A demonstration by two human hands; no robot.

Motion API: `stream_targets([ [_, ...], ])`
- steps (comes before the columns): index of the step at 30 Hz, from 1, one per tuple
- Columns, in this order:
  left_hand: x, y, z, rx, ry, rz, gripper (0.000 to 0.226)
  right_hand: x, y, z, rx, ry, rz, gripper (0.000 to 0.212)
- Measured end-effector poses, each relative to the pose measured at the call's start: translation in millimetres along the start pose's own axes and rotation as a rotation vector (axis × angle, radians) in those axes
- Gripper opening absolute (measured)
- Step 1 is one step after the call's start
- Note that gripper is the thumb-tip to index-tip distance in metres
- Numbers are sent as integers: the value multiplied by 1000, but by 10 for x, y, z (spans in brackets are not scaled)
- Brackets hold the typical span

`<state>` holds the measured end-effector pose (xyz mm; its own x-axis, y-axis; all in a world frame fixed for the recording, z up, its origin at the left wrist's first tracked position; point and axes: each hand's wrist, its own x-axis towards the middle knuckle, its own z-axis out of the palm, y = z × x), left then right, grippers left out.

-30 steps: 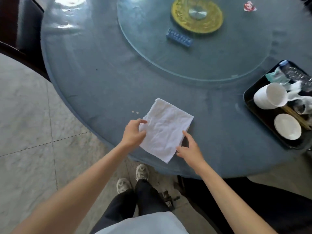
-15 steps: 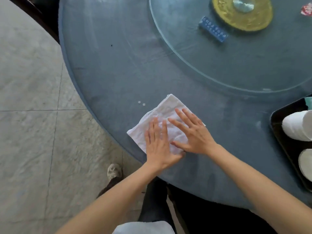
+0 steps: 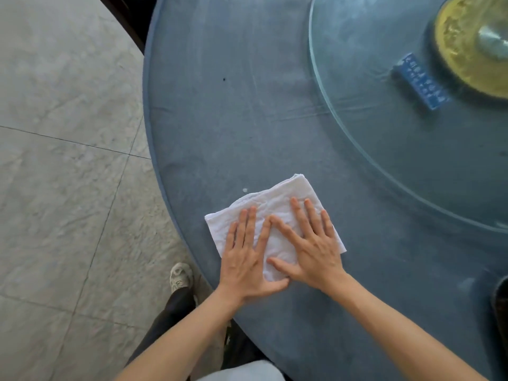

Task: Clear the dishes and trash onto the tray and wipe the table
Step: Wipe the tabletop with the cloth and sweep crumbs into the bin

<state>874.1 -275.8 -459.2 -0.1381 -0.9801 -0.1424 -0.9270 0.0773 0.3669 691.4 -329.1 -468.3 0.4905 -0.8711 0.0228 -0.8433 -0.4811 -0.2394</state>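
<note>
A folded white cloth [image 3: 277, 200] lies flat on the round blue table [image 3: 247, 119] close to its near edge. My left hand [image 3: 246, 257] presses on the cloth's left half, fingers spread and pointing away from me. On the right half rests my right hand [image 3: 310, 243], palm down with fingers apart, its thumb crossing toward the left hand. Both palms lie flat on the cloth rather than gripping it. A small white crumb [image 3: 244, 190] sits on the table just beyond the cloth's far edge. Only a dark corner of the tray [image 3: 501, 301] shows at the right border.
A glass turntable [image 3: 384, 149] covers the table's far right, carrying a blue rectangular sign [image 3: 420, 81] and a gold centre disc [image 3: 467, 50]. A tiny dark speck [image 3: 224, 79] lies on the tablecloth. Grey marble floor [image 3: 68, 160] spreads to the left, where my shoe [image 3: 180, 276] stands.
My hands went from holding the cloth's edges to pressing flat on top of it. The cloth has slid toward the crumbs, covering one. The view shifted left, so the tray is nearly out of frame.
</note>
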Motion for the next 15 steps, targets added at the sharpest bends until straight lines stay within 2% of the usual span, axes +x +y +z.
stream_targets([
  [5,385,-290,-153,59,33,48,118,442,-48,68,-9,-15,58,81],
  [10,984,-813,-392,114,49,125,81,1095,-129,152,-8,-10,139,79],
  [13,1440,-1190,-572,146,64,162,69,1612,-216,202,8,17,198,77],
  [15,1718,-1392,-684,165,80,129,63,1980,-272,252,17,23,228,75],
])
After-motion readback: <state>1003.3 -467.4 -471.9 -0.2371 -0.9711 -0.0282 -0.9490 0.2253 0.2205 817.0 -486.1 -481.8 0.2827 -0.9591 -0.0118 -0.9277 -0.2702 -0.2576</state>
